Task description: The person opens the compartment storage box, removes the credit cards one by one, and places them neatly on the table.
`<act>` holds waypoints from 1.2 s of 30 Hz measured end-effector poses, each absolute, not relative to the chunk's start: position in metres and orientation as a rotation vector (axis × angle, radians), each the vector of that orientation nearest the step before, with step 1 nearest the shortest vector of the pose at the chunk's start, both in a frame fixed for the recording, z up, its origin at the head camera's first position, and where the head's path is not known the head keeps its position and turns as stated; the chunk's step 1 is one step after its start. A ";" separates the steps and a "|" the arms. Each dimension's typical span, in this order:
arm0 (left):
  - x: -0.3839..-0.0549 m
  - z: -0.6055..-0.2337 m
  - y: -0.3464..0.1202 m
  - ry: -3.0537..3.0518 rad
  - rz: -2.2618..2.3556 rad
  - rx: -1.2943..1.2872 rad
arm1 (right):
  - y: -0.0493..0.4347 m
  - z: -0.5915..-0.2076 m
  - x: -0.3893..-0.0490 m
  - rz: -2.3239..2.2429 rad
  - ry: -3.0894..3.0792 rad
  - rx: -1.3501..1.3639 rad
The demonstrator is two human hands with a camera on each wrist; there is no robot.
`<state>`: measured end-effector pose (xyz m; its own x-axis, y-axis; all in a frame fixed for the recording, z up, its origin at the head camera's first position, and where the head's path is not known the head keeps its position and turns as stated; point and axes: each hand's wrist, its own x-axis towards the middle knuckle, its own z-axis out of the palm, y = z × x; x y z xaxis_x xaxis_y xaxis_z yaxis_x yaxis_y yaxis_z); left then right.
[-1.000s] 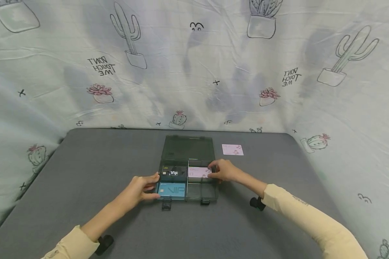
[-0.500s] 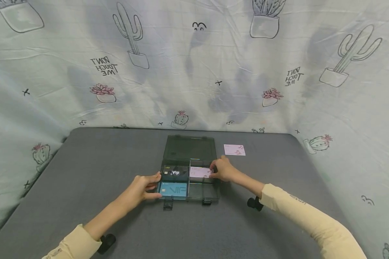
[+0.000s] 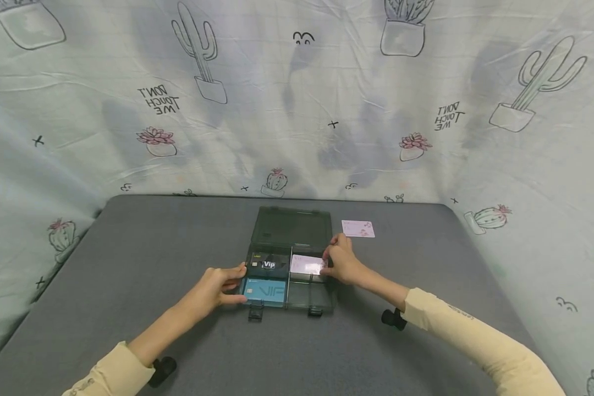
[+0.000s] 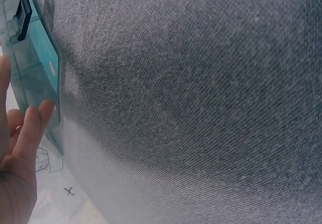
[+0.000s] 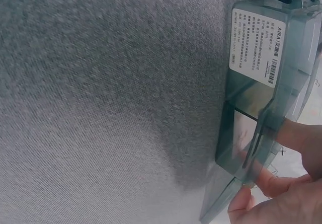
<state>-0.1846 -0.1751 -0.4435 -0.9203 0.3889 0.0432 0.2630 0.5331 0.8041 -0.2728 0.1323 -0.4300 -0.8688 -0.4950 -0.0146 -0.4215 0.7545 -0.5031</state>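
A dark translucent compartment box (image 3: 308, 297) lies with its lid (image 3: 292, 226) folded back. A black "Vip" card (image 3: 277, 258) sits in its back left compartment and a blue VIP card (image 3: 267, 290) in the front left one. My left hand (image 3: 209, 291) grips the box's left end, thumb at the front corner and fingers along the side. At the back right compartment, my right hand (image 3: 344, 262) pinches the right end of a pink card (image 3: 304, 264). Through the clear wall in the right wrist view, a thumb and finger reach in beside this pink card (image 5: 243, 131).
Another pink card (image 3: 358, 229) lies on the grey table (image 3: 178, 236), right of the lid. Two latches, one of them the left latch (image 3: 255, 314), stick out at the box's front. A white label (image 5: 256, 45) is on the box's right side. A printed curtain (image 3: 257, 110) hangs behind.
My right hand has shifted slightly at the back right compartment, and the pink card there now catches a bright glare. The lid sits slightly further right. My left hand keeps its place.
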 end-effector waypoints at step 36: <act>-0.186 -0.442 -0.176 2.591 1.355 0.535 | 0.145 -0.440 -0.293 -1.120 2.512 -1.111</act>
